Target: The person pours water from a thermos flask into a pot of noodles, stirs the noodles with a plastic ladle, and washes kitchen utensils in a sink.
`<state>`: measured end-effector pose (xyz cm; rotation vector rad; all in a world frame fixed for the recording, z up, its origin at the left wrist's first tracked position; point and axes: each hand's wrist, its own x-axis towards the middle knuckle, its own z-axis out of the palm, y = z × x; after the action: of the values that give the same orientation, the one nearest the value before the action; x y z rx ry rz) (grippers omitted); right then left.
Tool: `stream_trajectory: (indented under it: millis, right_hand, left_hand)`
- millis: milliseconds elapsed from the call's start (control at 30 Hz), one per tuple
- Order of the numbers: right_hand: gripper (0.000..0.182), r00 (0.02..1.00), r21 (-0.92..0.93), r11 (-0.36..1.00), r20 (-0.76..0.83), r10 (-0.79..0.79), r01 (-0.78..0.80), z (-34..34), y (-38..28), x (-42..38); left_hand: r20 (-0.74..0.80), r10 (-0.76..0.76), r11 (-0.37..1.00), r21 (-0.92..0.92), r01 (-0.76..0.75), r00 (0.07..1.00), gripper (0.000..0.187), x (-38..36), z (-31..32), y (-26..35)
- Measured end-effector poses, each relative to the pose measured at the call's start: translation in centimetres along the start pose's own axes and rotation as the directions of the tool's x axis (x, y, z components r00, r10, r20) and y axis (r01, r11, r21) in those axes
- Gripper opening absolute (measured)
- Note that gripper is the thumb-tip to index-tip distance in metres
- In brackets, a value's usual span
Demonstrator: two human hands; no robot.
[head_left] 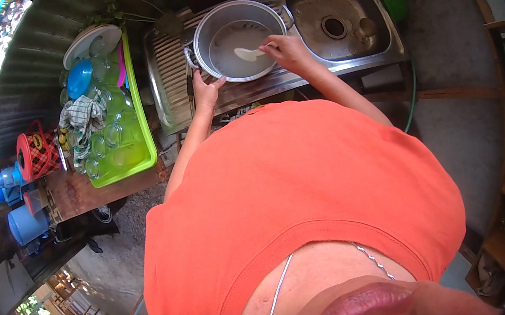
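Note:
A large metal pot (203, 50) with side handles stands on the ribbed drainboard of the steel sink, with cloudy liquid inside. My left hand (205, 91) grips the pot low on its left side, just under the handle, thumb along the near rim. In my right hand (283, 50), closed over the pot's right part, is a white rice paddle (247, 54). Its pale blade points left, over or in the liquid.
Right of the pot is the sink basin (334, 3), with a small cup-like item (367, 28) near its drain. To the left, a lime-green tray (145, 124) holds glasses, a blue bowl (80, 78) and a checked cloth (83, 118). A red plaid bag (39, 153) stands beyond.

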<state>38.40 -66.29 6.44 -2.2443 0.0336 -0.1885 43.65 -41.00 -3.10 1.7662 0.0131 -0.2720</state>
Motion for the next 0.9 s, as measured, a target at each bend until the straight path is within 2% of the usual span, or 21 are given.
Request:
stream_trajectory:
  millis: [33,133,200,267,300,400,500,600,767,900]
  right_hand:
    - [0.021,0.999,-0.072,0.997,0.041,-0.030,0.033,0.7,0.0,0.5]
    - [0.020,0.980,-0.090,0.981,0.117,-0.159,0.170,2.8,-0.1,1.7]
    - [0.017,0.980,-0.158,0.974,0.145,-0.138,0.160,3.7,-0.2,2.7]
    - [0.016,0.980,-0.224,0.962,0.155,-0.124,0.157,4.3,0.1,3.6]
    - [0.017,0.982,-0.258,0.954,0.147,-0.117,0.152,4.3,0.1,3.9]
    - [0.018,0.987,-0.357,0.923,0.120,-0.109,0.146,4.0,0.6,4.4]
    - [0.019,0.990,-0.425,0.895,0.100,-0.104,0.137,3.4,1.2,4.1]
    - [0.020,0.991,-0.442,0.891,0.121,-0.052,0.101,2.5,1.0,3.3]
    - [0.020,0.986,-0.404,0.913,0.163,0.022,0.046,2.4,0.3,2.0]
    - [0.017,0.974,-0.299,0.949,0.224,-0.037,0.105,2.7,-0.8,1.1]
  left_hand:
    - [0.002,-0.021,0.999,-0.041,0.021,1.000,0.078,-0.7,0.2,1.6]
    - [0.009,-0.051,0.990,-0.133,0.052,0.999,0.077,-2.0,0.6,4.1]
    - [0.017,-0.026,0.987,-0.156,0.029,1.000,0.076,-1.3,0.5,2.4]
    - [-0.009,0.031,0.999,-0.031,-0.031,0.999,0.076,-0.2,0.2,-0.3]
    - [-0.020,0.060,0.998,0.033,-0.059,0.998,0.076,-0.3,0.1,0.4]
    - [0.088,0.030,0.999,-0.028,-0.027,0.996,0.076,-1.4,-0.6,2.8]
    - [0.081,0.183,0.931,0.307,-0.199,0.980,0.075,0.3,-2.9,-0.8]
    - [0.004,0.239,0.728,0.661,-0.182,0.971,0.073,-0.8,-4.6,-0.7]
    - [-0.039,0.219,0.690,0.713,-0.126,0.975,0.052,-0.8,-5.6,-2.7]
    - [-0.109,0.260,0.724,0.680,-0.119,0.959,0.049,-0.2,-6.0,-5.8]
